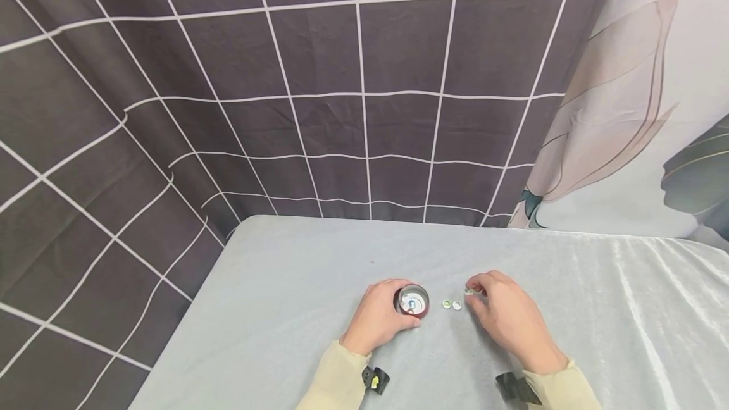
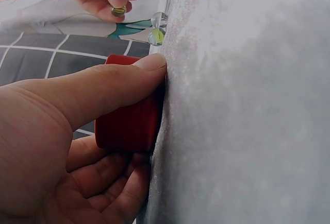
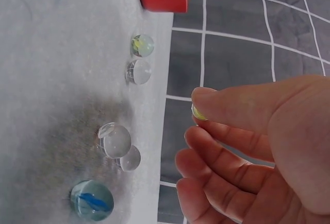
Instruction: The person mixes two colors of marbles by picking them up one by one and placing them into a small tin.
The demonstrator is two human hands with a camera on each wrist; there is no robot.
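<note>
My left hand grips a small round red tin that stands upright on the cloth, thumb on the near side and fingers round the far side. Seen from above, the tin's silvery inside holds a small blue marble. Between thumb and forefinger, my right hand pinches a glass marble with a yellow-green swirl, raised over the cloth. Beside the tin lie another yellow-green marble and a clear marble. Closer to my right hand are two more clear marbles and a larger blue-swirled marble.
A pale grey velvety cloth covers the table. Along its back edge hangs a dark curtain with a white grid, and a pale leaf-patterned curtain hangs at the right. Dark wrist straps sit at both sleeves.
</note>
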